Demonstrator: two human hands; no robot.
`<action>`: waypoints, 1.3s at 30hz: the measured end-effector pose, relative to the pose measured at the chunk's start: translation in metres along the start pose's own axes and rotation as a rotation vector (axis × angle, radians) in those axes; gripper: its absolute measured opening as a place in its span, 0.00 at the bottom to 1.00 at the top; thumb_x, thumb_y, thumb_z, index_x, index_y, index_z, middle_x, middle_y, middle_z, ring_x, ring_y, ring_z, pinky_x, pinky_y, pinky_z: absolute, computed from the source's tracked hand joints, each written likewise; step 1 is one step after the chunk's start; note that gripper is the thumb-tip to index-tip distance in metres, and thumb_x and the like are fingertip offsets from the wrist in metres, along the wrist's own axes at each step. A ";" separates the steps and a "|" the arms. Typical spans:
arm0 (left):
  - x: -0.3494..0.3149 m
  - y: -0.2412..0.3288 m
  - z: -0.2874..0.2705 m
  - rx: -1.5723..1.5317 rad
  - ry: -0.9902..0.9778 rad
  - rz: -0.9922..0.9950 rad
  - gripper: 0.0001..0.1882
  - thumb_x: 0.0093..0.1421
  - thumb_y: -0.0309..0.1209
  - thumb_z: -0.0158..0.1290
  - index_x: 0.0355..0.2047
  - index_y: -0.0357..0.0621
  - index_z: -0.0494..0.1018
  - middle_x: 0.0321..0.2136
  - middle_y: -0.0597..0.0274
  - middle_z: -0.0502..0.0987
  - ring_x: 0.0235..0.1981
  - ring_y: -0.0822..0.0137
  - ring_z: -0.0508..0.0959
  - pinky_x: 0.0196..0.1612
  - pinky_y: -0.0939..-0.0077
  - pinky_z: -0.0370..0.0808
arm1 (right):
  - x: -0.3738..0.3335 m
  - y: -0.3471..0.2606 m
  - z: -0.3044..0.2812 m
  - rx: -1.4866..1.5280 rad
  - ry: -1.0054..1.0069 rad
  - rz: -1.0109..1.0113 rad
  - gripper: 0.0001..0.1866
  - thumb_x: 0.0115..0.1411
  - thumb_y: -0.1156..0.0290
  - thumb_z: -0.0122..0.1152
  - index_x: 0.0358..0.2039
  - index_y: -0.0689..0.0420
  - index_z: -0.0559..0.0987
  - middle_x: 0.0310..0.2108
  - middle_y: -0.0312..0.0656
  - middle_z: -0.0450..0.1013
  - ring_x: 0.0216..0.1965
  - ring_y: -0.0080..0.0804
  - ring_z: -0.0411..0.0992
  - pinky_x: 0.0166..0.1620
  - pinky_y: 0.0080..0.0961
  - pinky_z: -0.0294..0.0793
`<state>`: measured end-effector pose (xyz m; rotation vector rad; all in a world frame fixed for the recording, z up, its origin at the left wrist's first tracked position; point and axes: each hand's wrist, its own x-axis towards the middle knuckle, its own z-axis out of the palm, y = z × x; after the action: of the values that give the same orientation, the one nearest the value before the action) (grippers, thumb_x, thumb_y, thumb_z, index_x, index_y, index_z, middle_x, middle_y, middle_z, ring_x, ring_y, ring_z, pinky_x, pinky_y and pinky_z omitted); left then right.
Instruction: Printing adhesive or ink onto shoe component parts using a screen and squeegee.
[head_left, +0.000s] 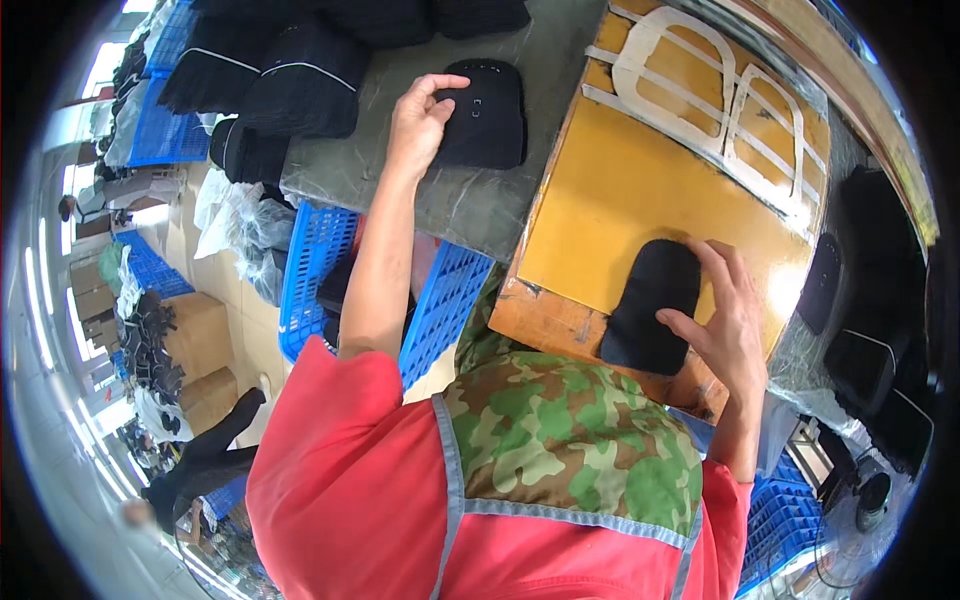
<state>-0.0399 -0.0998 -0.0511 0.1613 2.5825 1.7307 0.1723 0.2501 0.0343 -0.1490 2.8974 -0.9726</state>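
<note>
My left hand (418, 125) reaches over the left edge of a black rounded fabric piece (488, 135) on the grey table. Its index finger and thumb are apart, the other fingers curled, and nothing shows between them. The piece has small pale marks along its top and a small outlined mark mid-face. My right hand (725, 310) is spread at the right side of another black fabric piece (650, 305), lying on a yellow board (580, 230). The thumb rests on its face; the fingertips are near its top edge. That piece's lower end reaches the board's orange-brown front strip.
Pale frame-shaped outlines (675, 75) with strips are fixed to the board's far end. Stacks of black pieces (305, 80) stand at the table's far left. Blue crates (310, 265) sit below the table edge. More black pieces (865, 360) lie at right. Another person's dark-clothed leg (215, 440) shows at left.
</note>
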 end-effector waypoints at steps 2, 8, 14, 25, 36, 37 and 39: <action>-0.002 -0.004 0.012 0.382 0.067 0.202 0.18 0.53 0.17 0.50 0.41 0.51 0.79 0.39 0.59 0.74 0.43 0.58 0.74 0.48 0.67 0.69 | 0.003 0.000 0.011 -0.055 0.005 -0.016 0.36 0.40 0.76 0.75 0.53 0.57 0.71 0.45 0.47 0.68 0.46 0.48 0.69 0.49 0.40 0.71; -0.010 -0.008 0.031 0.606 0.182 0.367 0.17 0.56 0.24 0.54 0.45 0.57 0.77 0.57 0.56 0.65 0.59 0.49 0.62 0.58 0.47 0.60 | 0.015 -0.001 0.006 0.178 -0.163 0.234 0.35 0.41 0.81 0.73 0.51 0.55 0.71 0.42 0.47 0.68 0.42 0.47 0.72 0.45 0.38 0.74; -0.010 0.004 0.033 0.684 -0.037 0.480 0.21 0.60 0.29 0.52 0.54 0.58 0.72 0.62 0.52 0.62 0.64 0.47 0.58 0.64 0.51 0.57 | 0.015 0.010 0.009 0.143 -0.133 0.124 0.34 0.41 0.76 0.75 0.51 0.56 0.71 0.44 0.47 0.70 0.46 0.47 0.72 0.47 0.40 0.71; -0.067 -0.013 -0.004 0.622 -0.102 0.389 0.42 0.52 0.28 0.61 0.66 0.50 0.56 0.67 0.47 0.52 0.68 0.46 0.54 0.68 0.44 0.50 | 0.151 -0.055 0.054 -0.279 0.064 -0.482 0.44 0.42 0.54 0.76 0.56 0.64 0.69 0.47 0.53 0.74 0.55 0.46 0.68 0.63 0.47 0.57; -0.051 -0.019 -0.008 0.462 -0.097 0.428 0.40 0.48 0.20 0.61 0.62 0.48 0.62 0.63 0.52 0.60 0.62 0.48 0.63 0.63 0.56 0.63 | 0.210 -0.082 0.118 -0.552 -0.149 -0.285 0.41 0.40 0.54 0.76 0.51 0.64 0.72 0.46 0.51 0.73 0.53 0.46 0.69 0.60 0.47 0.59; -0.051 -0.021 -0.009 0.471 -0.080 0.443 0.39 0.47 0.21 0.61 0.61 0.48 0.64 0.62 0.52 0.62 0.61 0.48 0.64 0.62 0.55 0.64 | 0.212 -0.085 0.117 -0.537 -0.179 -0.277 0.40 0.40 0.55 0.76 0.51 0.62 0.73 0.46 0.51 0.73 0.53 0.46 0.69 0.61 0.47 0.59; -0.052 -0.022 -0.012 0.530 -0.016 0.494 0.34 0.46 0.24 0.62 0.57 0.48 0.69 0.61 0.52 0.64 0.60 0.47 0.65 0.58 0.52 0.64 | 0.209 -0.085 0.118 -0.548 -0.149 -0.333 0.40 0.40 0.55 0.76 0.53 0.59 0.72 0.47 0.50 0.73 0.54 0.47 0.69 0.62 0.48 0.57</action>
<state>0.0090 -0.1240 -0.0688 0.8804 3.1076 1.0543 -0.0167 0.0877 -0.0181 -0.7184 2.9662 -0.1499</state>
